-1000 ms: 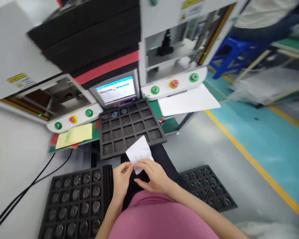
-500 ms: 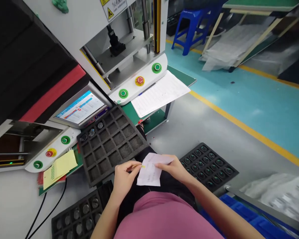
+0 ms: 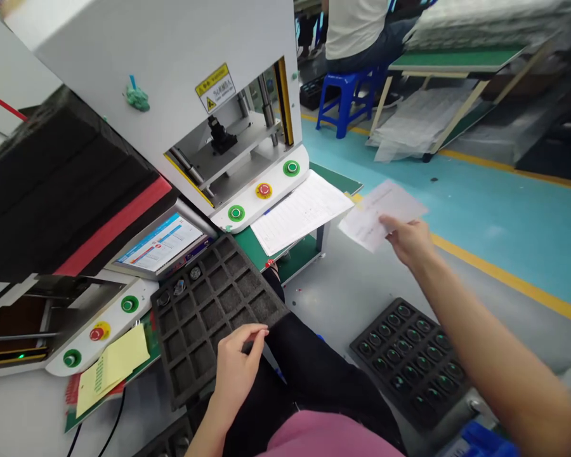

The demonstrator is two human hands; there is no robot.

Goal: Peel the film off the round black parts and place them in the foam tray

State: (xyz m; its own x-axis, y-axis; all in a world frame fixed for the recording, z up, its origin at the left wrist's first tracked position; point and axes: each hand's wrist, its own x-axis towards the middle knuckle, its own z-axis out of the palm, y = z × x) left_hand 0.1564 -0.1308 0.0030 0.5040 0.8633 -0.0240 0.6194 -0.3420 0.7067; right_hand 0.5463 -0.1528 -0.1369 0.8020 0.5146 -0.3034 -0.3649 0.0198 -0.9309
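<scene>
My right hand (image 3: 409, 240) is stretched out to the right, its thumb and fingers pinching a sheet of white paper (image 3: 380, 212) with faint print. The paper hangs in the air over the floor, just right of the printed sheets (image 3: 302, 212) on the green table. Over my lap, my left hand (image 3: 240, 355) is closed, thumb and index fingertips pinched together. Whatever is between them, if anything, is too small to make out. Just beyond it lies a black foam tray (image 3: 214, 308) with square pockets, a few small round clear parts (image 3: 195, 273) in its far-left row.
Ahead stands a white press machine (image 3: 171, 57) with green and red buttons; a monitor (image 3: 162, 244) is left of it. A second black tray (image 3: 404, 355) of round parts lies low at right. Yellow paper (image 3: 114, 365) rests at left. A person (image 3: 356, 32) sits on a blue stool (image 3: 340, 98).
My right hand has swung the paper away from my left hand, up and to the right. My left hand stays over my lap, still pinched. The view has tilted up a little.
</scene>
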